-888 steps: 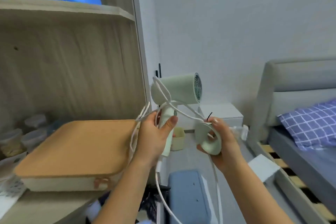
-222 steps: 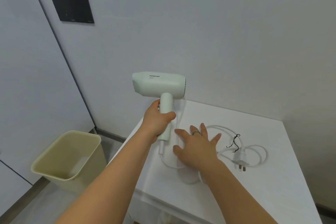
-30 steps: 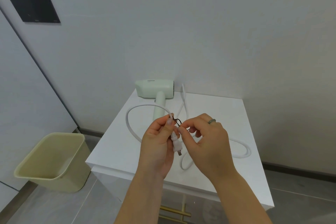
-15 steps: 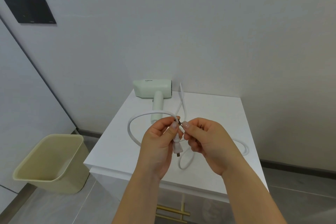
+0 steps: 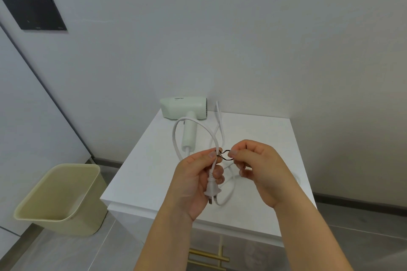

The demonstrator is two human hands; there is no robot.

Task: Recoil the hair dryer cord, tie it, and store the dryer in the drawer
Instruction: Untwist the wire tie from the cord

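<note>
A pale green hair dryer (image 5: 186, 114) lies on the white cabinet top (image 5: 259, 134), close to the wall, handle pointing toward me. Its white cord (image 5: 176, 138) rises in a loop from the handle. My left hand (image 5: 195, 185) pinches that cord just above the white plug (image 5: 211, 190), which hangs down from my fingers. A thin black twist tie (image 5: 225, 156) is wrapped on the cord there. My right hand (image 5: 256, 171) pinches the tie's free end, a little to the right. More cord lies on the top behind my hands.
A beige waste bin (image 5: 58, 199) stands on the grey floor to the left of the cabinet. Gold drawer handles (image 5: 207, 256) show on the cabinet front below my arms. A black panel (image 5: 33, 14) is set in the wall at upper left.
My hands have drawn slightly apart, so the black tie now stretches between them. The cord loop stands taller above my left hand. The dryer has not moved.
</note>
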